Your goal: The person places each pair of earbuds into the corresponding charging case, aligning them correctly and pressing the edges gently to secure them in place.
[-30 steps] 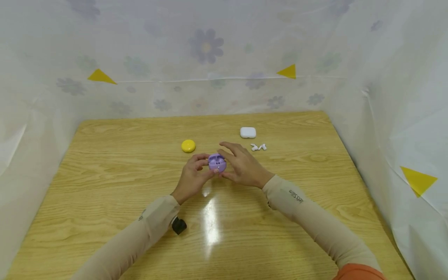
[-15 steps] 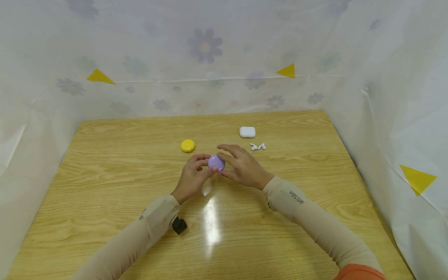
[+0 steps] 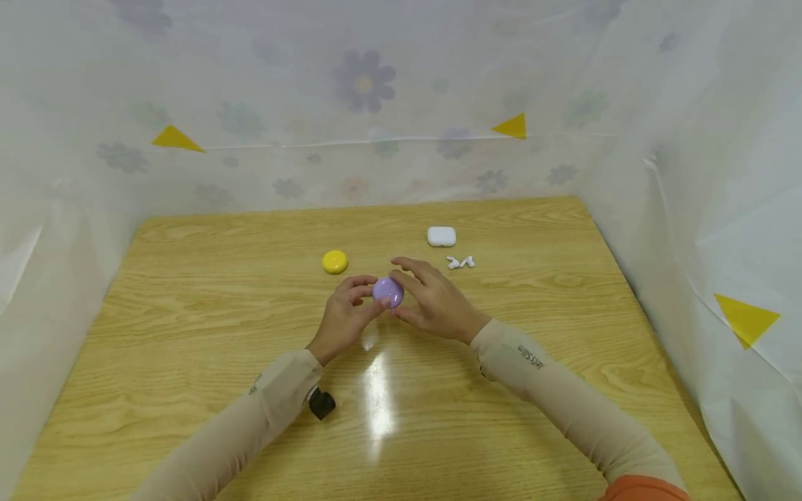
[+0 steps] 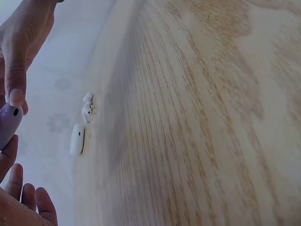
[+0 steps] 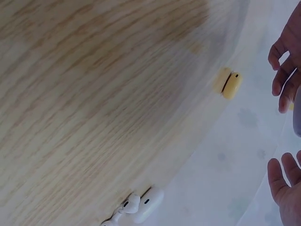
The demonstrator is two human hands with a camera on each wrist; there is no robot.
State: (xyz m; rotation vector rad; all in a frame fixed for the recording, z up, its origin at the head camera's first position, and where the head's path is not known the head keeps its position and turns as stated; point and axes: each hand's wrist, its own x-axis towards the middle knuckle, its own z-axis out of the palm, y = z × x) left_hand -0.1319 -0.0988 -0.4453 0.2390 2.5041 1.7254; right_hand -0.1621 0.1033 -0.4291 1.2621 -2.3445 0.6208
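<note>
A round purple earbud case (image 3: 388, 292), its lid closed, is held above the table between my two hands. My left hand (image 3: 343, 316) grips it from the left, with the thumb on its front and the fingers behind. On the opposite side my right hand (image 3: 438, 299) pinches the case's right edge with thumb and forefinger, the other fingers spread. In the left wrist view the right thumb touches the purple case (image 4: 9, 125) near a small dark slot. Only a sliver of the purple case (image 5: 297, 117) enters the right wrist view.
A yellow earbud case (image 3: 335, 261) lies behind my left hand. Beyond my right hand are a white earbud case (image 3: 441, 236) and two white earbuds (image 3: 460, 262). Pale flowered sheeting (image 3: 366, 167) encloses the back and sides of the wooden table (image 3: 219, 292).
The purple case's lid was open one second ago, with its inside showing, and has since closed. Both hands stay in nearly the same place.
</note>
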